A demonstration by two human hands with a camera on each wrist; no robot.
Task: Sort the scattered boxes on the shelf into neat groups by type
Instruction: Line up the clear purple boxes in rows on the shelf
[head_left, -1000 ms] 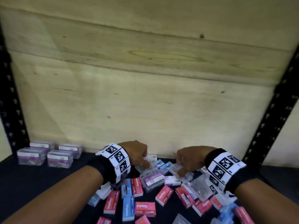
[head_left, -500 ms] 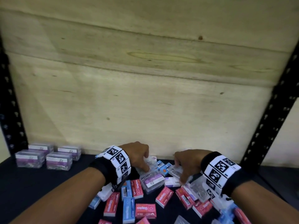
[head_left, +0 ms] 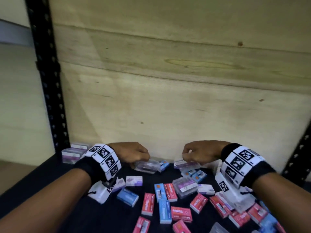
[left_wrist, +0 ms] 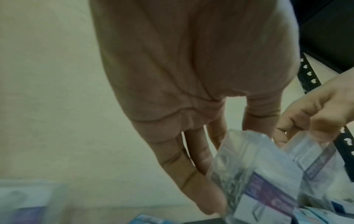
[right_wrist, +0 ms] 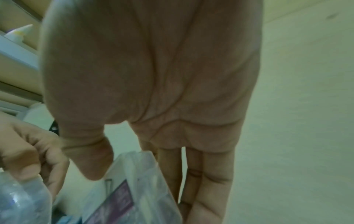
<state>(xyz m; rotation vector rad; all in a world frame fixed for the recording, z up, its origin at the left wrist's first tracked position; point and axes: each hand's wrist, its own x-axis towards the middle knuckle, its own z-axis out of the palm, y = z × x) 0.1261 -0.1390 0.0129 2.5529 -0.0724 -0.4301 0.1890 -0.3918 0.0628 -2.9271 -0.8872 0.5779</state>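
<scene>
Dark shelf (head_left: 42,179), plywood back panel (head_left: 168,98), black perforated upright (head_left: 48,91) | red, blue, clear boxes scattered mid-shelf; clear ones grouped far left (head_left: 72,153) | left hand (head_left: 133,153) gripping clear box (head_left: 147,165) | right hand (head_left: 200,151) gripping clear purple-label box (head_left: 185,163).

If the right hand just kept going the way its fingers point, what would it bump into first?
The right hand already grips a clear plastic box with a purple label. Pushed onward, that box would probably meet the black shelf surface or the small blue boxes below; depth is unclear.
</scene>
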